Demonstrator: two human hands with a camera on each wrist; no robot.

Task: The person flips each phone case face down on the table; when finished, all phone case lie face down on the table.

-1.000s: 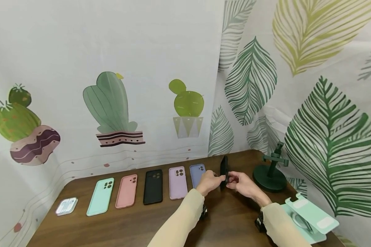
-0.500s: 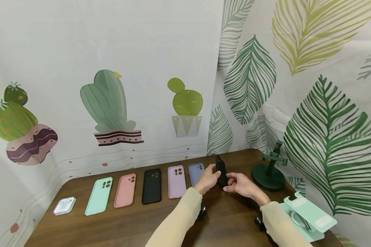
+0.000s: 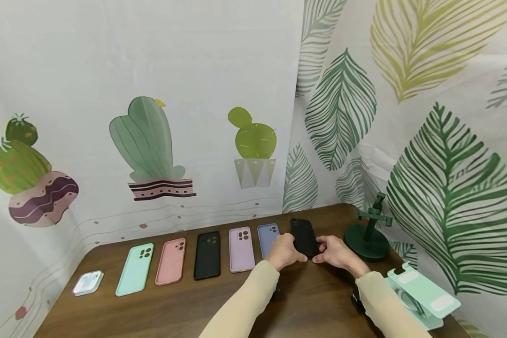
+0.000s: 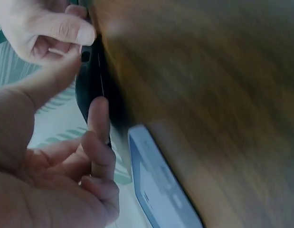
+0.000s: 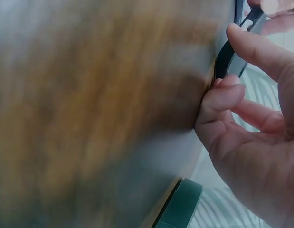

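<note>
In the head view a black phone case (image 3: 303, 238) lies nearly flat at the right end of a row of cases, low over the table (image 3: 219, 310). My left hand (image 3: 285, 252) grips its left edge, thumb at the near corner. The right hand (image 3: 334, 254) holds the opposite edge, its thumb at the other near corner. In the left wrist view, a left fingertip lies along the long side of the black case (image 4: 89, 78). The right wrist view has the right thumb and a finger at the case's rounded end (image 5: 224, 59).
Left of it lie a blue case (image 3: 267, 234), a lilac case (image 3: 241, 251), another black case (image 3: 207, 256), a pink case (image 3: 171, 263) and a mint case (image 3: 134, 270). A green stand (image 3: 369, 241) and mint folding stand (image 3: 424, 295) are at right; a small pale item (image 3: 88, 283) is far left.
The black phone case was upright and edge-on between my hands; it has turned and come down to lie nearly flat. Both thumbs have shifted to its near end.
</note>
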